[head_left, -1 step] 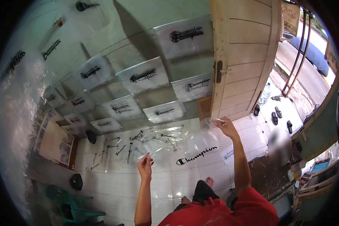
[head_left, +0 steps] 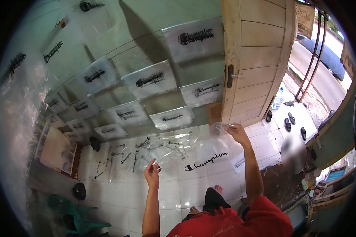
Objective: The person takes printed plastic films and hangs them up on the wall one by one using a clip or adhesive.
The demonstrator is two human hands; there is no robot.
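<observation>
A clear plastic bag [head_left: 209, 149] with a large black printed script hangs stretched between my two hands. My left hand [head_left: 152, 174] is closed, its fingertips pinching the bag's left end. Farther right and higher up, my right hand [head_left: 238, 134] pinches the upper right corner, where a folded clear edge stands out. Through the film I see the white tiled floor. Beyond my left hand lie several more printed clear bags [head_left: 146, 152], overlapping on the tiles.
Rows of printed clear bags [head_left: 150, 79] hang on the green wall. A pale wooden door [head_left: 253, 59] stands at the right, a cardboard piece [head_left: 214, 113] beside it. A green plastic stool [head_left: 77, 215] is at lower left. Sandals [head_left: 288, 124] lie near the doorway.
</observation>
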